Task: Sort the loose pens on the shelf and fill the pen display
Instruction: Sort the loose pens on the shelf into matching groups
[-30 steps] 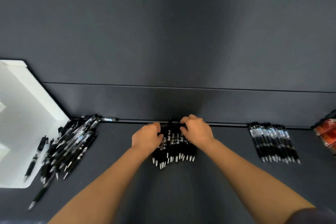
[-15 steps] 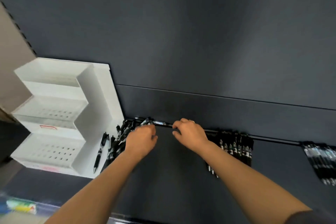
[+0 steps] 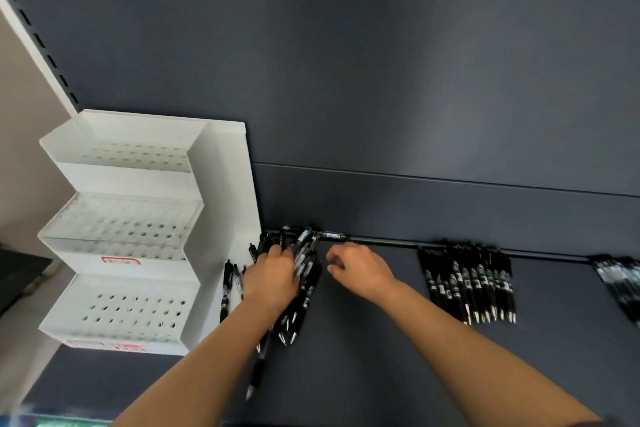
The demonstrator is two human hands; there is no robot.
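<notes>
A heap of loose black pens lies on the dark shelf just right of the white tiered pen display, whose hole-dotted tiers hold no pens. My left hand lies on top of the heap, fingers down among the pens; whether they grip any is hidden. My right hand hovers just right of the heap, fingers loosely curled and holding nothing. A single pen lies along the back rail above it. A sorted row of black pens lies to the right.
A second sorted row of pens shows at the right edge. Two pens lie against the display's side wall, and one stray pen lies nearer the shelf's front. A dark back panel rises behind the shelf.
Both hands left the middle row of pens and moved left to the loose heap beside the display. My view swung left, bringing the display into sight.
</notes>
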